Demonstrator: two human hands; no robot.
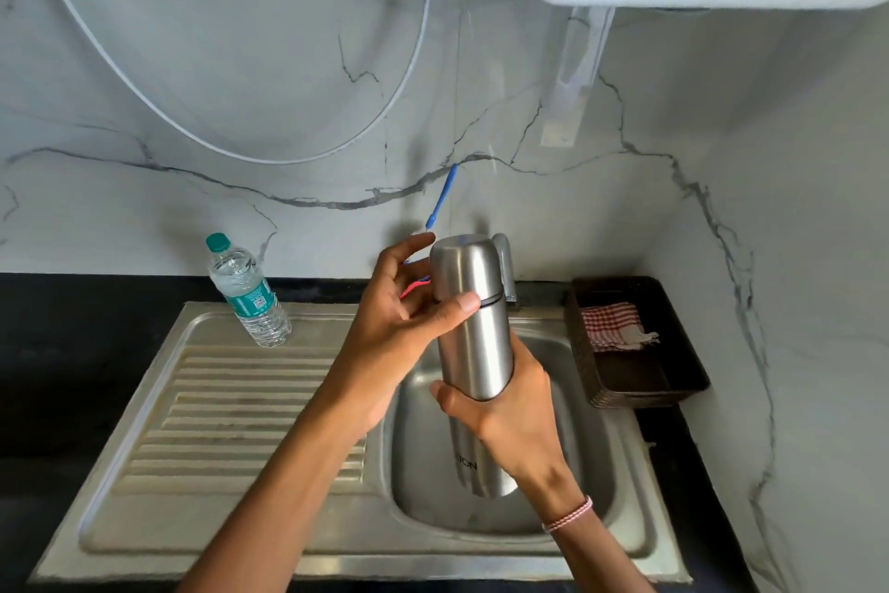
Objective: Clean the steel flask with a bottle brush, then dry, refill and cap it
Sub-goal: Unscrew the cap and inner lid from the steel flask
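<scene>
View from above a steel sink (226, 405) set in a dark counter. Far left, a plastic water bottle (247, 292) with a green cap stands on the back corner of the ribbed draining board, upright and sealed, holding clear water to near its shoulder. Next, the left hand (399, 318) reaches to the upper part of the steel flask (474, 361): its thumb lies across the seam under the cap (464, 268), the fingers are spread loosely and only partly curled behind the cap, so it steadies the flask and does not clamp it. A blue brush handle (441, 195) rises behind these fingers, with red and blue strands beside them; whether the hand holds it cannot be told. The flask stands upright over the basin, cap on, contents hidden. The right hand (500, 409) is wrapped firmly round the lower middle of the flask and carries it. A tap (505, 268) shows just behind the cap. Further right, a dark tray (673, 393) on the counter holds a folded red-checked cloth (613, 325) and nothing else visible. Judged step: either the opening move, cap about to be unscrewed before brushing, or the final capping; the frame does not settle which. If the former, the next move calls for a fuller left-hand grip on the cap and a twist against the right hand
</scene>
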